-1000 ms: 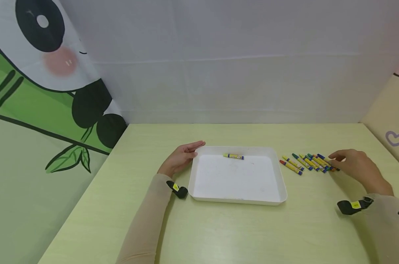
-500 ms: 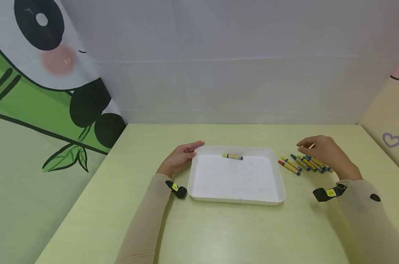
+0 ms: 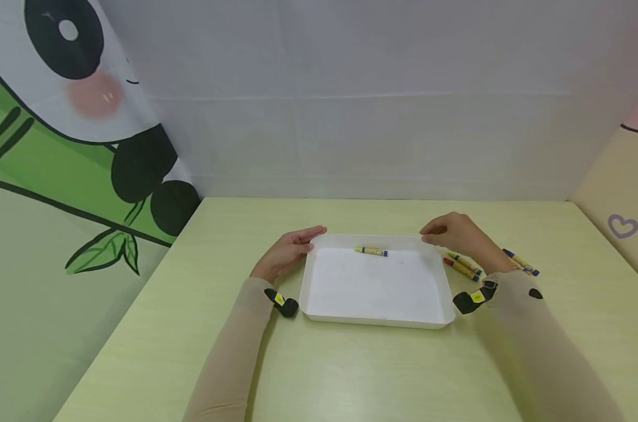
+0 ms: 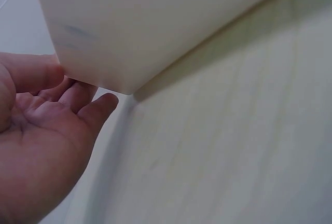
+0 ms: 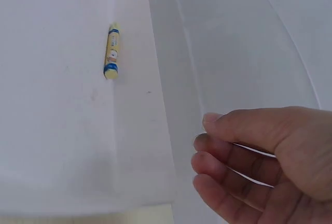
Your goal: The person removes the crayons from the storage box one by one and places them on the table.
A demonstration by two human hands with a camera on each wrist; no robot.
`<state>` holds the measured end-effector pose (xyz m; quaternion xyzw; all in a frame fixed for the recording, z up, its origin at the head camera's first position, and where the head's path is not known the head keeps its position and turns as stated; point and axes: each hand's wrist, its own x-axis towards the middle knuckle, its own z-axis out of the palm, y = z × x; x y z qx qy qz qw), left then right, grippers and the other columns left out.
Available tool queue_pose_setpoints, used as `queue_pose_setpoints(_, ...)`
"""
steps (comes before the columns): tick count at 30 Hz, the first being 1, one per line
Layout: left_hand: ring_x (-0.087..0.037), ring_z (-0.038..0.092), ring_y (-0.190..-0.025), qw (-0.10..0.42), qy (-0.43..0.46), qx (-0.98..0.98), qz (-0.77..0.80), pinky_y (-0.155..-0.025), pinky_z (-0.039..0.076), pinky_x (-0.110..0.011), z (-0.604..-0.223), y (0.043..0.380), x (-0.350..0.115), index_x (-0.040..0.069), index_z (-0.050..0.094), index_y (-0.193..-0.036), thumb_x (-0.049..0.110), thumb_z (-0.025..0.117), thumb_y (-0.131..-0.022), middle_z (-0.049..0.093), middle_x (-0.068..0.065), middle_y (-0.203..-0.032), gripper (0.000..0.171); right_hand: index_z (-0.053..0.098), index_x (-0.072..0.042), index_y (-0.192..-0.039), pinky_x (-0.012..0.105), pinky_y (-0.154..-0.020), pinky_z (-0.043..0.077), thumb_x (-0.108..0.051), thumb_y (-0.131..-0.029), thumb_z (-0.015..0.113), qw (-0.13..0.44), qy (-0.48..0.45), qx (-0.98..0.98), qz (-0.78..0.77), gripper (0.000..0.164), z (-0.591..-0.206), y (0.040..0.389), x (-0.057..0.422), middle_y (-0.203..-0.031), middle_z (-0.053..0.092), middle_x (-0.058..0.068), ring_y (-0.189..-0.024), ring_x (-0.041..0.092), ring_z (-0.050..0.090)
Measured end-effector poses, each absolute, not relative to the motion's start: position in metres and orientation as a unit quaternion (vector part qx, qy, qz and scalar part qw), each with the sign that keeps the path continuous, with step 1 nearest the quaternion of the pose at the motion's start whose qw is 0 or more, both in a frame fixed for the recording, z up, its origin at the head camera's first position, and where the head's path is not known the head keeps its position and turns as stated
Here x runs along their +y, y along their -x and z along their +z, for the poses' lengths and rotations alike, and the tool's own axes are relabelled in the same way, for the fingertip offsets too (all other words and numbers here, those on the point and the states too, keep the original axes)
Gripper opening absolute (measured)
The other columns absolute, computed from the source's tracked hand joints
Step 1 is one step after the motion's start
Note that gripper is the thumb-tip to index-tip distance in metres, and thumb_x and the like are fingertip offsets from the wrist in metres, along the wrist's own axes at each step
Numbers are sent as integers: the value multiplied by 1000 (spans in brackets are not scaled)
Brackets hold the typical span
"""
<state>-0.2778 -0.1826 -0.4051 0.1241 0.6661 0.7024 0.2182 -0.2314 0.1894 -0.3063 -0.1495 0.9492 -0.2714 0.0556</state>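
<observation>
A shallow white tray [image 3: 377, 287] lies on the table, with one yellow crayon [image 3: 372, 251] near its far wall. My left hand [image 3: 286, 253] touches the tray's far left corner, its fingers fairly straight and the thumb beside the rim. Above the far right corner is my right hand [image 3: 458, 237]. In the right wrist view its fingers [image 5: 228, 156] are loosely curled, thumb tip close to the index tip, with nothing seen between them. Beneath and behind this hand lie a red crayon [image 3: 462, 270], a yellow-green crayon [image 3: 467, 264] and a blue crayon [image 3: 521, 262]; forearm and wrist hide others.
The pale wooden table [image 3: 382, 375] meets a white cloth wall [image 3: 361, 140] at the back. On the left stands a panel with a cartoon print [image 3: 134, 164]. A beige panel [image 3: 622, 193] with a heart borders the right side.
My right hand has moved left from the right end of the crayon row, over the crayons, to the tray's far right corner. The left hand and tray stay in place.
</observation>
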Motion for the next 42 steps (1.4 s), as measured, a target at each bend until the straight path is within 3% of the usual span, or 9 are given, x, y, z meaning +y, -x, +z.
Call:
queue_pose_setpoints(17, -20, 31, -143, 218, -127, 661, 707, -116, 28, -40, -405, 277, -183, 10, 39, -148, -9, 39, -97, 36, -2, -155, 54, 73, -3, -105, 33, -76, 54, -9, -90, 65, 93, 195, 947, -237, 18, -338, 253, 138, -103, 72, 12, -89, 21, 64)
queue_pose_setpoints(29, -20, 30, -144, 217, -134, 662, 705, -116, 28, -41, -405, 278, -185, 9, 38, -148, -9, 39, -97, 36, -3, -155, 54, 72, -6, -109, 34, -77, 50, -6, -91, 62, 81, 180, 963, -180, 20, -347, 249, 119, -110, 70, 11, -89, 20, 57)
queue_pose_setpoints(36, -21, 28, -145, 222, -132, 659, 706, -116, 27, -42, -407, 279, -186, 9, 38, -148, -9, 39, -97, 35, -3, -155, 54, 73, -5, -109, 41, -87, 52, -4, -90, 62, 66, 203, 960, -182, 22, -353, 244, 115, -111, 71, 11, -102, 24, 63)
queue_pose_setpoints(42, -23, 26, -145, 221, -141, 658, 706, -117, 26, -43, -406, 278, -187, 8, 36, -149, -8, 39, -97, 33, -5, -156, 54, 74, -7, -103, 39, -84, 52, -8, -91, 63, 66, 212, 959, -174, 16, -356, 244, 111, -106, 71, 8, -94, 20, 62)
